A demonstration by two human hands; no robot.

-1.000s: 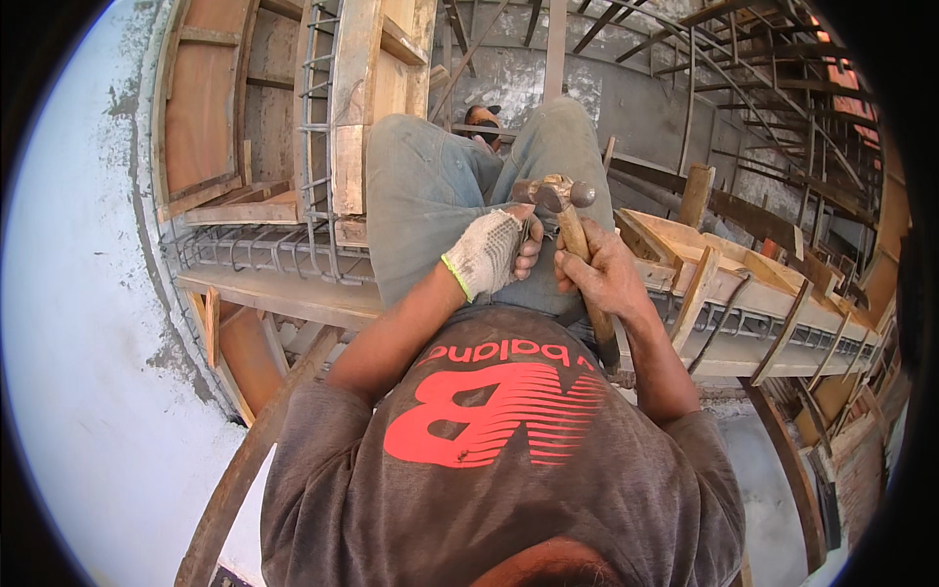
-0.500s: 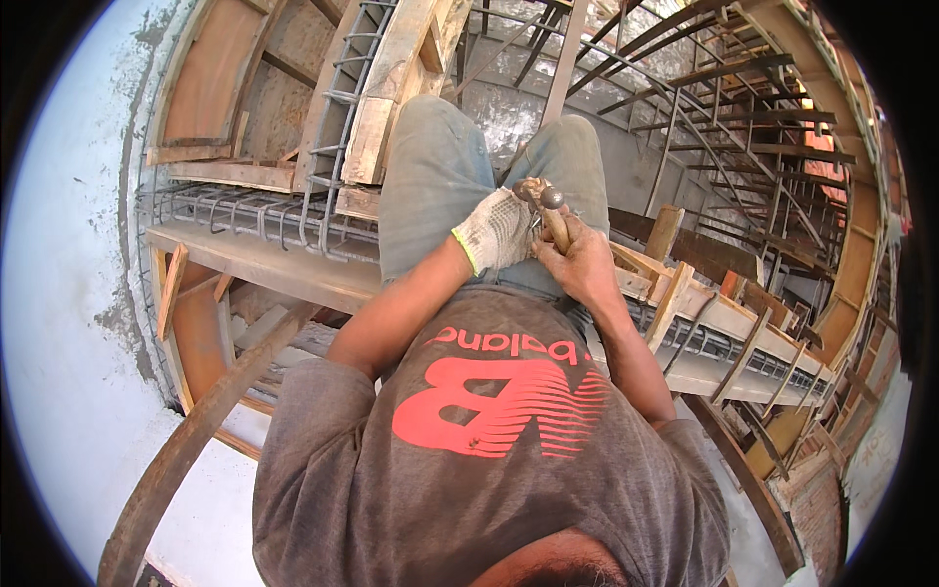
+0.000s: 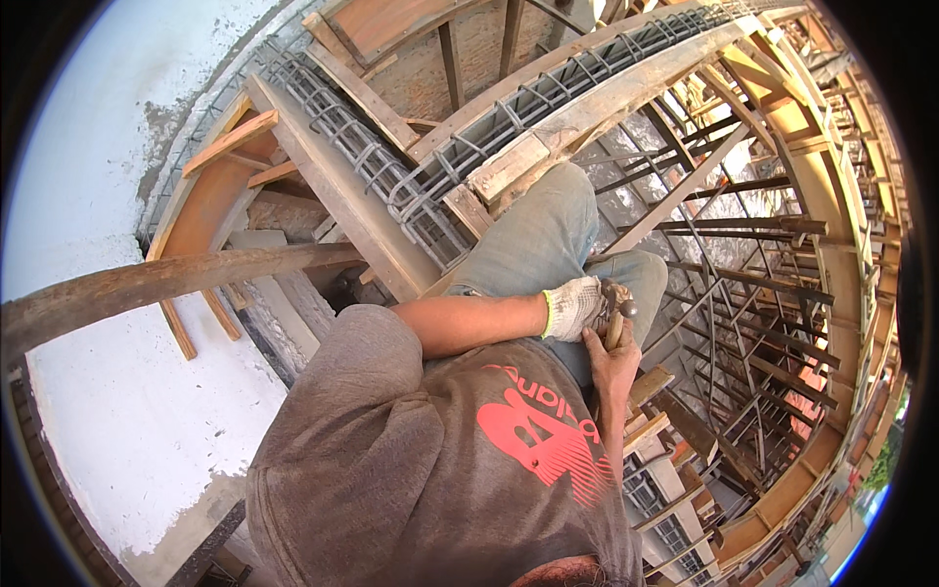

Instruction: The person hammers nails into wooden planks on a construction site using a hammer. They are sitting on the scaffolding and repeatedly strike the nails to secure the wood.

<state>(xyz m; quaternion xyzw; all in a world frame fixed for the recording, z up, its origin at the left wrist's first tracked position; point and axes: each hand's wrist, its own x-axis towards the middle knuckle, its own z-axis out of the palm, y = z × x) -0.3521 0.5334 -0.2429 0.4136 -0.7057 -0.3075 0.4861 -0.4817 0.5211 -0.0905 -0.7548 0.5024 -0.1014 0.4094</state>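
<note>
My left hand [image 3: 575,306], in a pale knitted glove with a yellow-green cuff, is closed right against the metal head of a hammer [image 3: 627,308]. Whatever its fingers hold is hidden. My bare right hand [image 3: 613,362] grips the hammer's wooden handle just below the head. Both hands are together over my lap, above my jeans [image 3: 533,230]. I sit on the timber formwork, knees pointing away.
A rebar cage [image 3: 357,147] runs beside a long board [image 3: 337,186] on the left and meets another cage [image 3: 567,88] ahead. A wooden pole [image 3: 186,277] crosses at left. Dark props and braces [image 3: 743,230] fill a deep drop to the right.
My view has turned left, so the surroundings appear rotated clockwise and my knees lie further right. Both hands stay together at the hammer, now lower and further right in the picture.
</note>
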